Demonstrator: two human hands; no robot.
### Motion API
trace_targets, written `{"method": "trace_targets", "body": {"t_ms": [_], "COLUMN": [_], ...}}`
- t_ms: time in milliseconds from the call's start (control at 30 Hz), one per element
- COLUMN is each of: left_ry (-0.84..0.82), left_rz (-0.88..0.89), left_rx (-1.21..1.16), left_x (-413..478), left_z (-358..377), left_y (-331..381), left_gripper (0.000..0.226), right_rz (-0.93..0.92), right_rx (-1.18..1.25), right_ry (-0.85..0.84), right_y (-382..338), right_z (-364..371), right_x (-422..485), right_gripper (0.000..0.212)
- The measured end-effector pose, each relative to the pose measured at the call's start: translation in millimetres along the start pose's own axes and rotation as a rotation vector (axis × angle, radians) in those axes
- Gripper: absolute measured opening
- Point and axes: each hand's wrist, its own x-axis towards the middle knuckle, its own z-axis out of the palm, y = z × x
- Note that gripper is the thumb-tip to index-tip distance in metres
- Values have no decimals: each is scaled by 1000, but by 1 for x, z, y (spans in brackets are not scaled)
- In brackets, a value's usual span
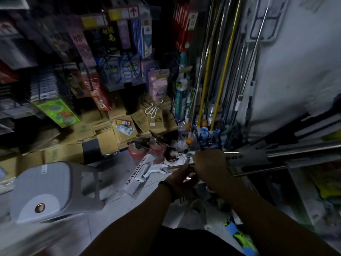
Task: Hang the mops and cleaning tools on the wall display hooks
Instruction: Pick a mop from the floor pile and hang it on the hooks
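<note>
Mop pole points to three o'clock, label unreadable. I see my left hand and right hand gripping it.

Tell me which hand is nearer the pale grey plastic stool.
Left. Both hands grip shiny metal poles; the left hand is right of the pale grey plastic stool, and the right hand lies further right, beyond the left hand.
</note>
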Motion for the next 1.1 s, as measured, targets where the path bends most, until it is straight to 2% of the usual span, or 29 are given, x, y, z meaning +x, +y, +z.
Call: {"method": "trace_targets", "body": {"t_ms": [100,167,267,367,433,533,600,700,800,900,1000,1100], "left_ry": [66,141,253,218,187,207,227,168,143,132,70,54], "left_rz": [-66,-46,171,369,405,398,413,463,556,644,721,792], "left_rx": [-14,-154,-333,-454,-493,-465,-469,-405,-352,-272,-211,-216], "left_x": [-3,-3,0,-3,-2,5,4,-9,-16,-24,-43,-62], "left_z": [-18,-29,-42,-49,-52,-54,-52,-35,-15,7,34,60], "left_y": [8,15,30,54,74,98,110,128,143,158,167,163], "left_gripper": [64,74,68,41,41,57,57,61,59,67,53,40], "right_rz": [11,32,54,72,76,66,59,4,-83,-184,-228,-260], "right_rx": [38,42,62,107,108,152,293,583,735,867,903,922], "right_ry": [41,13,42,34,69,79,47,20,-15,4,59,129], "right_y": [16,30,48,57,62,68,73,76,66,48,31,16], "right_z": [-18,-36,-61,-78,-82,-81,-81,-88,-104,-127,-153,-172], "right_x": [-7,-7,-10,-14,-15,-15,-12,2,19,35,53,73], "right_gripper": [20,39,51,54,55,54,53,45,39,31,34,49]}}
